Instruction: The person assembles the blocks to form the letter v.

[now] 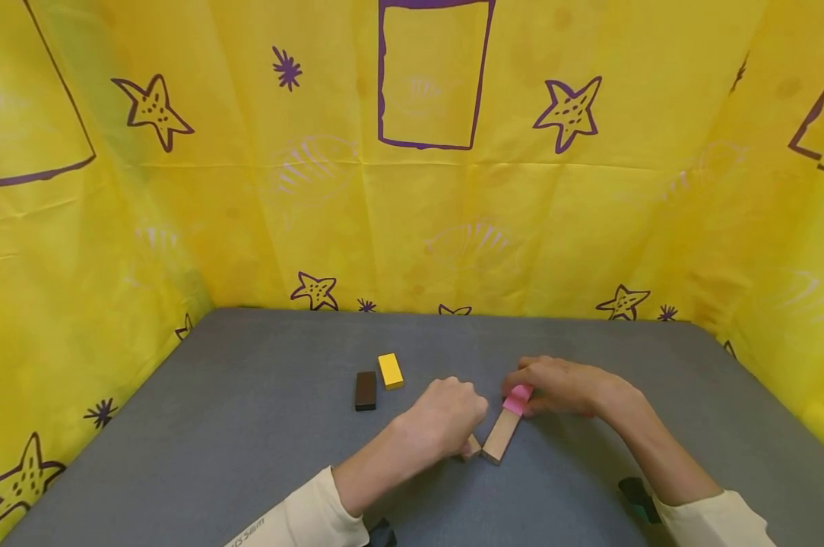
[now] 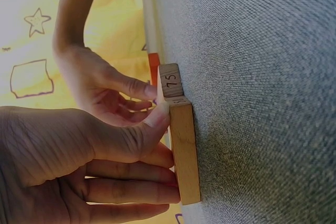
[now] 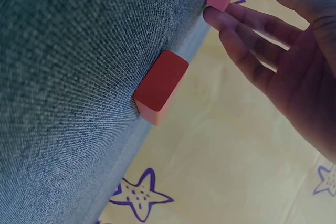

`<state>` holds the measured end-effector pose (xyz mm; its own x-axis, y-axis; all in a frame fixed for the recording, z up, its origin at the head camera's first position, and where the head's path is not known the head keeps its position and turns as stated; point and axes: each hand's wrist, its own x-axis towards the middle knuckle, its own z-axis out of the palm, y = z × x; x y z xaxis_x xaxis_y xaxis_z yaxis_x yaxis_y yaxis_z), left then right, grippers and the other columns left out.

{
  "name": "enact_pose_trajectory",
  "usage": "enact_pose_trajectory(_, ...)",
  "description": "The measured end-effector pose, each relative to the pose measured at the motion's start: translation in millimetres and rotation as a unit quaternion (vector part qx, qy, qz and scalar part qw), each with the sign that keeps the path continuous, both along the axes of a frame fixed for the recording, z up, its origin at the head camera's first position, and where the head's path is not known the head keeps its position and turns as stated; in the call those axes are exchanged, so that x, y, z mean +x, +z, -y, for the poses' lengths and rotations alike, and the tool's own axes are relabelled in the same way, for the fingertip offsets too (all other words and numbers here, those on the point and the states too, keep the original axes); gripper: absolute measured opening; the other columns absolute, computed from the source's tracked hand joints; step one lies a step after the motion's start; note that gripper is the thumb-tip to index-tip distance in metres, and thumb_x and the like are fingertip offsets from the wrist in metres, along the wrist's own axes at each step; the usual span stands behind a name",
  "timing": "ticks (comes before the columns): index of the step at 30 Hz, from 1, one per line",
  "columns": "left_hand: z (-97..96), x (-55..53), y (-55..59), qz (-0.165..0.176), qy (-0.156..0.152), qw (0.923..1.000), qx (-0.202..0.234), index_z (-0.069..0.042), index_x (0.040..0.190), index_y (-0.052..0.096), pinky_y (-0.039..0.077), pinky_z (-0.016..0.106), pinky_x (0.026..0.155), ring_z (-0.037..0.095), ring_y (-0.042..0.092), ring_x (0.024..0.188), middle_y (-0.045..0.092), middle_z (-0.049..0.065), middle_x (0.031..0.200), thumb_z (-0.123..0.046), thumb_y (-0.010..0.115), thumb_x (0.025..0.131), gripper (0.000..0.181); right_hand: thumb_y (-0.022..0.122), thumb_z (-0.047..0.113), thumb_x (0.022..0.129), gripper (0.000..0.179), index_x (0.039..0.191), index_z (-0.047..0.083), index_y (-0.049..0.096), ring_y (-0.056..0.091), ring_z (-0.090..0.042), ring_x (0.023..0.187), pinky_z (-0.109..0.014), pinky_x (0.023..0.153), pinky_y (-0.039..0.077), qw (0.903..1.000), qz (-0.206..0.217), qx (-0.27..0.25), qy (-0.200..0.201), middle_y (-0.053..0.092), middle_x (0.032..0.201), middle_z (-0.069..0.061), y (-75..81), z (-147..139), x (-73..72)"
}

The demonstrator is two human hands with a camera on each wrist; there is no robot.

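My left hand (image 1: 446,414) pinches a plain wooden block (image 2: 185,156) between thumb and fingers, low on the grey table. In the head view that hand covers most of the block. Its end meets a second plain wooden block (image 1: 501,437), and the two lie at an angle. The second block bears the marking "75" in the left wrist view. At its far end is a pink block (image 1: 518,399), which my right hand (image 1: 565,384) grips between thumb and fingers. A red block (image 3: 161,82) stands on the table near the right hand, mostly hidden in the head view.
A dark brown block (image 1: 366,391) and a yellow block (image 1: 391,371) lie side by side, left of and beyond my left hand. Yellow cloth (image 1: 398,197) with purple starfish drawings hangs around the grey table (image 1: 261,410) at the back and sides.
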<state>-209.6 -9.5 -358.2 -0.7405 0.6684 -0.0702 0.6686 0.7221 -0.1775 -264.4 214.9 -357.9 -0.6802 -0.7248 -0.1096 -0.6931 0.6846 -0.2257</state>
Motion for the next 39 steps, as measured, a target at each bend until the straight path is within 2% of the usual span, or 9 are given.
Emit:
enact_pose_trajectory(16, 0.1, -1.3, 0.2, 0.009, 0.003, 1.0000, -0.001, -0.021, 0.105, 0.080, 0.041, 0.018, 0.058, 0.007, 0.044, 0.063, 0.058, -0.007, 0.071, -0.040, 0.088, 0.083, 0.030, 0.081, 0.011, 0.087, 0.028, 0.110, 0.025, 0.073, 0.057, -0.012, 0.085, -0.025, 0.075, 0.045, 1.0000, 0.000, -0.006, -0.001, 0.062, 0.095, 0.006, 1.4, 0.0, 1.0)
enact_pose_trajectory(27, 0.2, -0.6, -1.3, -0.002, -0.001, 1.0000, -0.006, -0.022, 0.104, 0.080, 0.044, 0.019, 0.060, 0.006, 0.044, 0.065, 0.065, -0.007, 0.076, -0.041, 0.089, 0.082, 0.031, 0.087, 0.014, 0.083, 0.041, 0.121, 0.021, 0.070, 0.062, -0.015, 0.098, -0.034, 0.084, 0.053, 0.9998, 0.013, -0.010, -0.011, 0.068, 0.112, 0.002, 1.2, 0.7, 2.5)
enact_pose_trajectory(39, 0.1, -0.2, -0.3, 0.000, -0.002, 1.0000, -0.007, -0.021, 0.105, 0.080, 0.042, 0.018, 0.060, 0.006, 0.044, 0.064, 0.063, -0.007, 0.075, -0.042, 0.089, 0.082, 0.032, 0.086, 0.013, 0.084, 0.044, 0.124, 0.018, 0.069, 0.062, -0.018, 0.102, -0.039, 0.087, 0.052, 0.9990, 0.030, -0.003, -0.033, 0.067, 0.115, 0.001, 2.0, -0.8, 1.6)
